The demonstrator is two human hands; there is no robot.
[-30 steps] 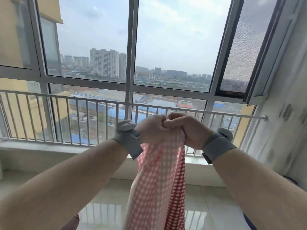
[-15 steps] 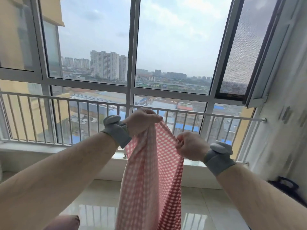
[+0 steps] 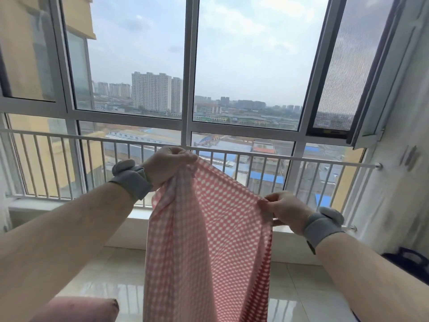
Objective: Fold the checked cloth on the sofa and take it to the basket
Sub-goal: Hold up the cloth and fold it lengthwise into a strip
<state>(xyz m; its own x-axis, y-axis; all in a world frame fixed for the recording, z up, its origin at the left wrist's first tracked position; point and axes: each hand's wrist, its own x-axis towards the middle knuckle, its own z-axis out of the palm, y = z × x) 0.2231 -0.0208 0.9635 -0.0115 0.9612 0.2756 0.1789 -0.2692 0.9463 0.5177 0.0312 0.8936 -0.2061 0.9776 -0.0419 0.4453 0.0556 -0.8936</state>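
The red-and-white checked cloth (image 3: 209,240) hangs in the air in front of me, out past the bottom of the view. My left hand (image 3: 168,165) grips its upper left corner, raised high. Lower and to the right, my right hand (image 3: 284,210) pinches the cloth's other top edge. The cloth's upper edge stretches slanting between the two hands. Both wrists wear grey bands. The sofa and the basket cannot be made out with certainty.
A large window with a white railing (image 3: 255,156) stands straight ahead above a low sill. A pink cushion corner (image 3: 88,307) shows at the bottom left. A dark blue object (image 3: 411,261) sits low on the right by the wall. Glossy tiles cover the floor.
My hands were pressed together on the bunched cloth. They have drawn apart: the right hand went down and to the right, and the cloth has spread open between them.
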